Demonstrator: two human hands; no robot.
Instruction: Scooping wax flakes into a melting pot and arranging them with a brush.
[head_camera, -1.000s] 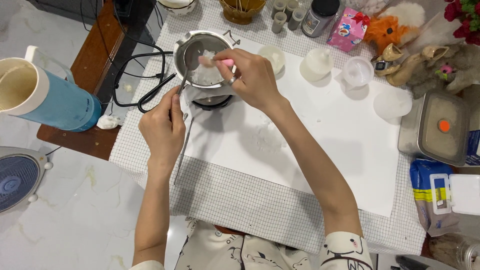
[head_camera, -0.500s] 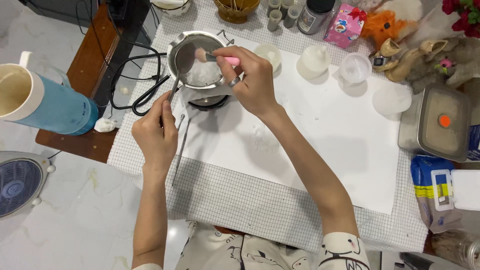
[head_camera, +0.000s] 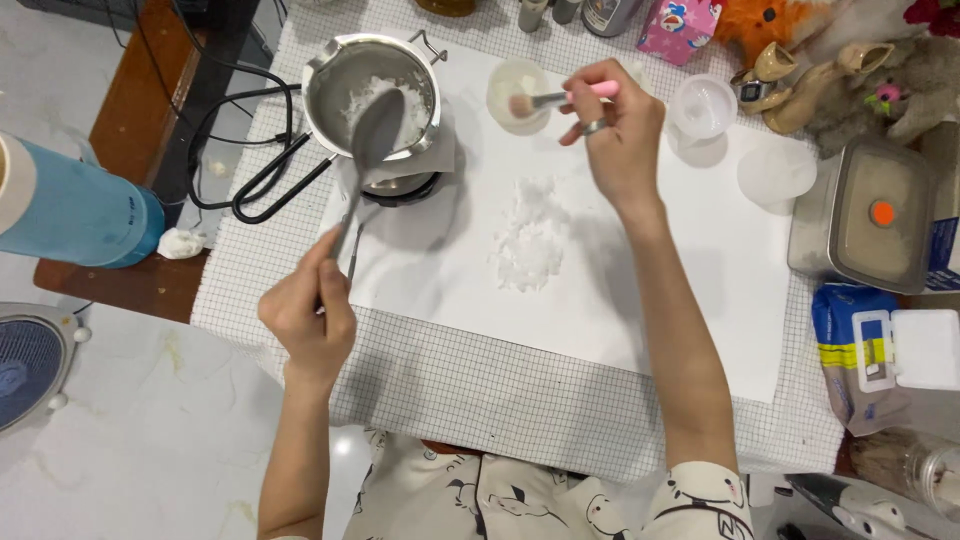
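My left fingers (head_camera: 318, 300) grip the spoon (head_camera: 375, 128), axis toward 1 o'clock over the pot (head_camera: 330, 75); right fingers (head_camera: 600, 105) pinch the brush (head_camera: 560, 97).

head camera, looking down — table (head_camera: 600, 330) close

My work surface is a table covered by a white grid-patterned cloth (head_camera: 480, 400). Left of my left hand lies a pale marble-look tiled floor (head_camera: 150, 440), evenly lit. Beyond that hand stands a brown wooden bench (head_camera: 130, 280); a round grey floor fan (head_camera: 30, 365) sits far left.
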